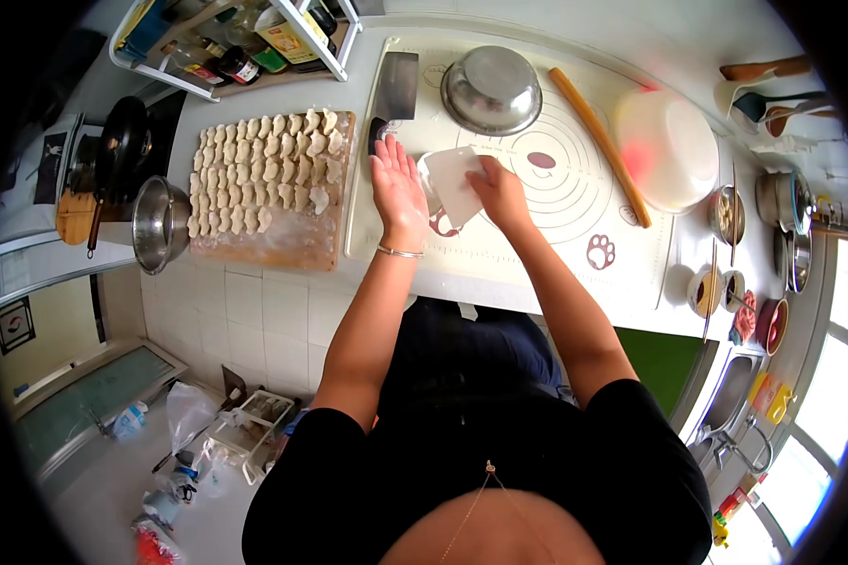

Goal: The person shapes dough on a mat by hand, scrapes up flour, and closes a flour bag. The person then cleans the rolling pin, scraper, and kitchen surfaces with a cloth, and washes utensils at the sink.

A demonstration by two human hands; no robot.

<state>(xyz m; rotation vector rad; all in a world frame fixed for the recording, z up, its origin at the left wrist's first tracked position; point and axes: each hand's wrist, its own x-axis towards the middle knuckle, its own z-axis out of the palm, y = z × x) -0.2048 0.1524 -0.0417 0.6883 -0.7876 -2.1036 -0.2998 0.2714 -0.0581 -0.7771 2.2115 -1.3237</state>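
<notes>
My left hand (399,188) is held palm up with its fingers stretched out and nothing in it, a bracelet at the wrist. My right hand (501,194) grips a whitish, flat dough scraper (456,188) by its right edge, over the pale printed dough mat (575,247). Something pale and rounded shows at the scraper's left edge, mostly covered. Just beyond my left hand lies a cleaver (398,87), its dark handle toward me. An upside-down steel bowl (492,89) stands past the scraper.
Rows of dumplings (254,174) fill most of a floured wooden board (292,247) on the left, beside a steel bowl (160,226). A rolling pin (598,141) and an upturned whitish bowl (674,151) are at right. Small bowls with chopsticks (711,282) line the right edge.
</notes>
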